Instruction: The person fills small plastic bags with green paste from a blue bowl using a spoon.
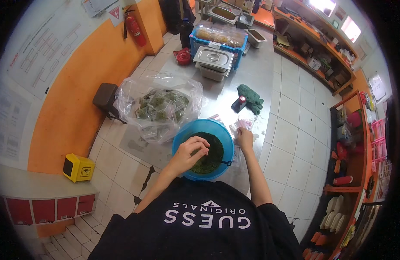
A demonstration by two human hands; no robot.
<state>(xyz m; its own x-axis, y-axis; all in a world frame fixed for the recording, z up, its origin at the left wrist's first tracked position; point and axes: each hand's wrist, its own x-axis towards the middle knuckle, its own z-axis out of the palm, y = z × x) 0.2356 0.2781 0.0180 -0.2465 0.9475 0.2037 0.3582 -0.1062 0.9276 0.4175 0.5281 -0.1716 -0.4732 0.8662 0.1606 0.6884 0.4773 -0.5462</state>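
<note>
A blue plastic tub [231,139] holding a chopped dark green mass [214,146] stands before me on a steel table. My left hand [192,151] is over the tub with curled fingers; I see nothing in it. Right of the tub, my right hand [244,137] has its fingertips on small clear plastic bags [243,124] with pink print. A dark utensil handle [226,163] sticks over the tub's right rim. Beyond the tub to the left lies a large clear plastic bag [195,94] with small packets of green stuff [164,105] inside.
A green cloth [251,97] and a dark bottle [239,103] are near the right edge of the steel table [226,91]. Farther back are a lidded steel pan [213,58], a red bundle [182,57] and a blue crate [203,44]. A dark bin [105,96] stands left.
</note>
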